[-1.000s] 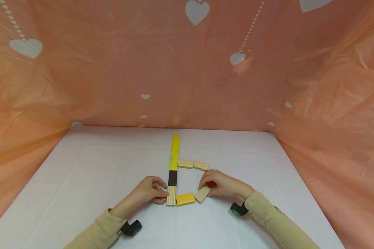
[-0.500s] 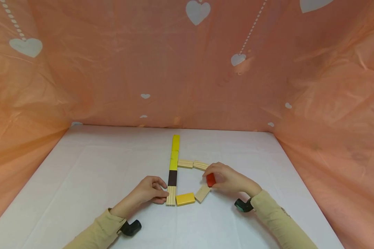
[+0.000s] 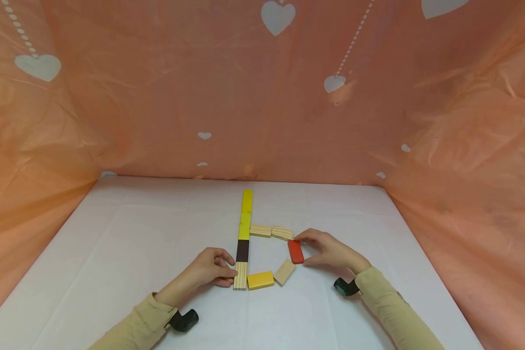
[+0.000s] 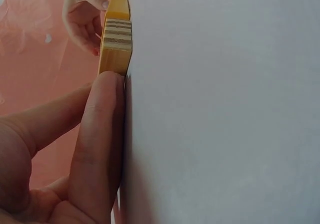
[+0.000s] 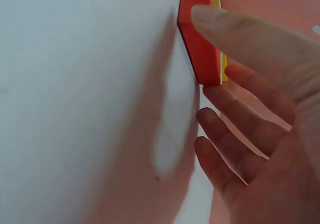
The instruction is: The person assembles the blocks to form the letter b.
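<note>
A flat red wooden block [image 3: 295,252] lies slanted on the white table at the right of a block outline. My right hand [image 3: 332,250] holds it at its ends, forefinger at the far end and thumb by the near corner; in the right wrist view the thumb [image 5: 250,38] overlaps its side. My left hand [image 3: 212,267] rests beside the striped wooden block [image 3: 240,276], a straight finger [image 4: 100,124] touching it in the left wrist view. Beyond that block, a dark brown block [image 3: 242,251] and two yellow blocks [image 3: 245,226] form a straight column.
Two pale striped blocks [image 3: 260,230] run rightward from the column. An orange-yellow block [image 3: 260,280] and a plain pale block [image 3: 285,272] curve along the near side. An orange curtain with white hearts [image 3: 262,107] surrounds the white table [image 3: 157,218] at back and sides.
My right hand has moved right and slightly away from me, then its fingers have spread, uncovering the red block. The red block now lies between the pale blocks. My left hand stays put.
</note>
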Demonstrator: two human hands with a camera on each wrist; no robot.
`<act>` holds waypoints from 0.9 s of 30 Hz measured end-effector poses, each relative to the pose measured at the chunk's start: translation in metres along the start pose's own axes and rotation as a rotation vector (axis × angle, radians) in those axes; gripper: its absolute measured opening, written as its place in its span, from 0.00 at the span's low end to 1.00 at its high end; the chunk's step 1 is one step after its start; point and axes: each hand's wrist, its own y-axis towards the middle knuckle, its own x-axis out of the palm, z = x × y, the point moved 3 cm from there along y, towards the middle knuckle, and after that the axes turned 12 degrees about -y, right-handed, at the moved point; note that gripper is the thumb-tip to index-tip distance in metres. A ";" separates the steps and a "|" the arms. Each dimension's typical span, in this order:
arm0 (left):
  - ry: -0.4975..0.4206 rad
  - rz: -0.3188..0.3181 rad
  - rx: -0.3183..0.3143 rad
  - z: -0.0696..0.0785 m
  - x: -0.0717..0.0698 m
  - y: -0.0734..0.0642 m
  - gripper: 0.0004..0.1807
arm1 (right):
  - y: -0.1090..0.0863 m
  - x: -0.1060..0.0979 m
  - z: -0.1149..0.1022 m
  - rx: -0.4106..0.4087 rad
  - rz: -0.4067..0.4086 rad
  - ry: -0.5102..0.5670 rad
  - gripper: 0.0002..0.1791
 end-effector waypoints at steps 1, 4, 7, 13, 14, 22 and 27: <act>0.001 0.001 0.000 0.000 0.000 0.000 0.15 | 0.000 0.001 0.000 0.003 0.007 -0.001 0.31; 0.001 0.005 -0.002 0.000 0.000 0.001 0.15 | 0.001 0.002 -0.002 0.019 0.030 0.005 0.31; 0.000 0.008 -0.003 0.000 0.000 0.000 0.14 | 0.001 0.004 -0.004 0.040 0.047 0.014 0.33; -0.006 0.013 -0.005 0.002 0.000 0.000 0.14 | 0.002 0.005 -0.005 0.102 0.031 0.032 0.41; -0.007 0.014 -0.007 0.002 0.001 0.000 0.14 | 0.003 0.005 -0.005 0.108 0.024 0.032 0.42; -0.001 0.018 -0.012 0.002 0.002 -0.001 0.14 | 0.009 0.001 0.006 0.153 -0.031 0.078 0.44; -0.005 0.025 -0.005 0.002 0.001 -0.001 0.14 | 0.015 0.000 0.011 0.166 -0.048 0.172 0.33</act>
